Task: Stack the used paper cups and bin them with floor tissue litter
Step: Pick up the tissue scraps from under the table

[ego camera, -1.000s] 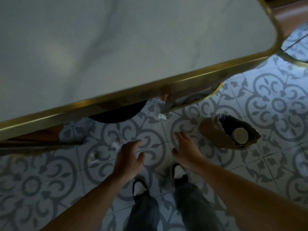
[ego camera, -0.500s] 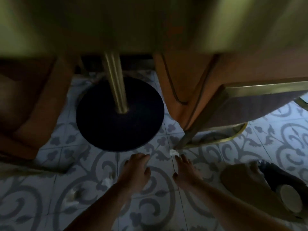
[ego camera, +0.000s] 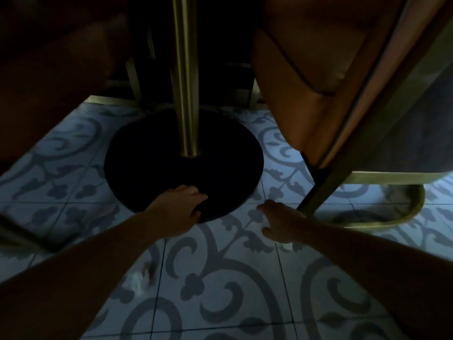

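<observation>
I am low under the table, and the light is dim. My left hand (ego camera: 180, 207) rests palm down at the near edge of the black round table base (ego camera: 183, 165), fingers loosely curved, holding nothing. My right hand (ego camera: 282, 222) lies flat on the patterned floor tiles beside the chair's brass leg (ego camera: 318, 192), fingers spread toward the left. A small pale tissue scrap (ego camera: 288, 246) shows at the heel of that hand. Another blurred white tissue piece (ego camera: 139, 280) lies on the tile beside my left forearm. No cups or bin are in view.
A brass table post (ego camera: 185, 77) rises from the base. An orange upholstered chair (ego camera: 318, 69) on a looped brass frame (ego camera: 404, 214) crowds the right. Another dark seat (ego camera: 49, 77) overhangs the left, with a dark bar (ego camera: 27, 236) low at the left edge.
My view has dropped and pushed further under the table. Both hands have reached forward, the left onto the base edge. The bin with the cup has left the frame at right.
</observation>
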A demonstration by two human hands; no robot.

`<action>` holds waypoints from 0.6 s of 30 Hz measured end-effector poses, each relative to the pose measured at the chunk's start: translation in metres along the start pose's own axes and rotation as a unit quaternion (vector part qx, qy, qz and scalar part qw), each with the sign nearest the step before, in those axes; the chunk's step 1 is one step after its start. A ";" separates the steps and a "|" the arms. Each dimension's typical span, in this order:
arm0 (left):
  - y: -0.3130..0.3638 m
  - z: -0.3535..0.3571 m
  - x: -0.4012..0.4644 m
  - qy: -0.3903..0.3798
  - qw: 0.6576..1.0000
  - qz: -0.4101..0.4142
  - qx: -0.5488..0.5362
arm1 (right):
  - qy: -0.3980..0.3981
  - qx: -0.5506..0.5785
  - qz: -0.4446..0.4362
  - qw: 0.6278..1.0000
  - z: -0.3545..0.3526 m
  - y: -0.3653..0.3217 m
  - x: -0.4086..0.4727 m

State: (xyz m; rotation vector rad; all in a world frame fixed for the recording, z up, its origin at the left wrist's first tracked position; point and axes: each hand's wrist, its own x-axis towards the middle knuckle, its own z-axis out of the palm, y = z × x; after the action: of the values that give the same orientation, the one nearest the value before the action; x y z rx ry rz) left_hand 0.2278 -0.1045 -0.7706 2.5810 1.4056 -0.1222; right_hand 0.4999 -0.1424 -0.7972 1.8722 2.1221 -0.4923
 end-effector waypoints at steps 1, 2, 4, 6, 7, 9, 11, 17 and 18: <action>-0.002 0.004 -0.005 0.000 1.000 -0.009 -0.004 | -0.007 -0.001 -0.004 1.000 0.002 0.003 0.000; -0.002 0.007 -0.012 -0.002 1.000 -0.017 -0.011 | -0.019 -0.003 -0.005 1.000 0.003 0.005 -0.001; 0.001 0.010 -0.025 -0.011 1.000 -0.022 -0.019 | -0.031 -0.006 0.005 0.999 0.005 0.009 -0.006; 0.004 0.014 -0.033 -0.018 0.999 -0.027 -0.036 | -0.015 0.001 0.009 1.000 0.010 0.011 -0.010; 0.004 0.017 -0.036 -0.022 0.998 -0.029 -0.044 | -0.009 0.007 0.007 1.000 0.014 0.011 -0.011; 0.003 0.026 -0.042 -0.027 0.998 -0.018 -0.051 | -0.012 -0.001 0.003 1.000 0.023 0.012 -0.012; 0.000 0.037 -0.050 -0.035 0.998 -0.010 -0.058 | -0.036 -0.029 -0.002 0.999 0.035 0.015 -0.012; -0.029 0.051 -0.068 -0.034 0.995 -0.058 -0.078 | -0.092 -0.084 -0.010 0.992 0.058 0.021 -0.012; -0.033 0.053 -0.072 -0.039 0.994 -0.068 -0.074 | -0.098 -0.085 -0.009 0.992 0.062 0.020 -0.013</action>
State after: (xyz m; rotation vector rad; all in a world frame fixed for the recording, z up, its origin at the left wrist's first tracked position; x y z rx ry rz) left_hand 0.1619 -0.1578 -0.8146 2.3368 1.5015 -0.1320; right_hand 0.5204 -0.1782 -0.8492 1.6432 1.9860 -0.4636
